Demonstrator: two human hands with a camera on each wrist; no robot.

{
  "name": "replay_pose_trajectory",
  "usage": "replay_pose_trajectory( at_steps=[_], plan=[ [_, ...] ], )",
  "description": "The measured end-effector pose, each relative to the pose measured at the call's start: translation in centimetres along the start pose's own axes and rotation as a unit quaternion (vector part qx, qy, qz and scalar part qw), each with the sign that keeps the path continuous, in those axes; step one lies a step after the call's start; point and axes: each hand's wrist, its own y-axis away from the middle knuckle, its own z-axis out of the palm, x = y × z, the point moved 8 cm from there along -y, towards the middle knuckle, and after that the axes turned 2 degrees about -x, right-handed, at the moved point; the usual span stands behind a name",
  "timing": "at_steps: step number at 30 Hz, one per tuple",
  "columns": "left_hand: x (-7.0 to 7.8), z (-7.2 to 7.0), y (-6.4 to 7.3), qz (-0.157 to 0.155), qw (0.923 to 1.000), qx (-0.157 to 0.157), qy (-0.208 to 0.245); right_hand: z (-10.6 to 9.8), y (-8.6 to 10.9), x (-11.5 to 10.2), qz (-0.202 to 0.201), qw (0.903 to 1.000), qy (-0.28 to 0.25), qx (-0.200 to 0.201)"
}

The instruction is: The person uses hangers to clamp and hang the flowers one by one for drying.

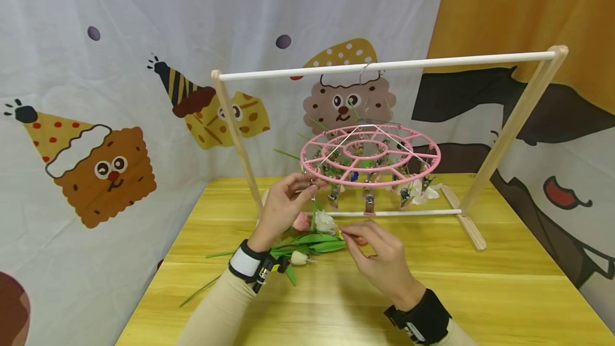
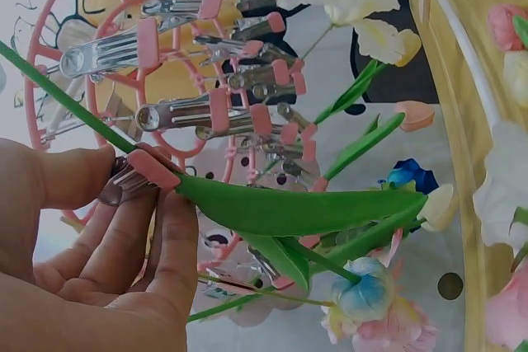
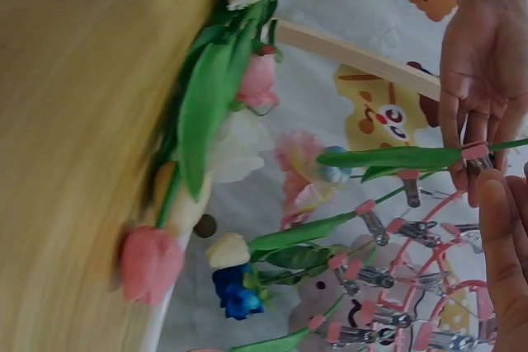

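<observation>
My left hand [image 1: 281, 204] is at the near left rim of a round pink clip hanger [image 1: 367, 181]. Its thumb and fingers pinch a metal clip with pink tips [image 2: 153, 169]. Between those tips runs a green flower stem [image 2: 70, 106] with a long leaf [image 2: 297, 210]; it leads toward a light-blue tulip head [image 2: 363, 290]. My right hand [image 1: 384, 258] is lower and to the right, its thumb and forefinger extended close together with nothing visible between them. Several other flowers, among them a dark blue one [image 2: 410, 176] and a white-petalled one [image 2: 351, 2], hang in clips.
The hanger hooks onto a white rod [image 1: 408, 64] of a wooden stand [image 1: 514, 127]. Below the hands, loose flowers with green leaves [image 1: 312, 242] lie on the wooden table [image 1: 519, 292], including a pink tulip [image 3: 153, 263] and a cream one [image 1: 299, 258]. A printed cloth [image 1: 144, 31] hangs behind.
</observation>
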Motion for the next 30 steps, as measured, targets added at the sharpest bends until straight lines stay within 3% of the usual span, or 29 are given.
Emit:
replay_pose_trajectory(
  at_steps=[8,15,18,26,30],
  plan=[
    [-0.6,-1.2,-0.7,-0.016,0.9996,0.012,-0.018,0.7,1.0,1.2,0.011,0.999,0.011,-0.042],
    [-1.7,-1.5,-1.3,-0.038,0.9978,0.002,0.054,1.2,1.4,2.0,0.031,0.9969,0.026,-0.068],
    [-2.2,-1.7,-1.5,-0.053,0.9966,0.006,0.062,1.6,1.6,2.3,0.039,0.9955,0.034,-0.08],
    [-3.1,-2.6,-1.8,-0.08,0.9963,0.031,0.008,3.1,1.4,2.9,0.046,0.9907,0.058,-0.113],
    [-3.6,-2.9,-1.6,-0.09,0.9954,0.032,0.005,4.2,1.3,3.2,0.063,0.9851,0.064,-0.147]
  ],
)
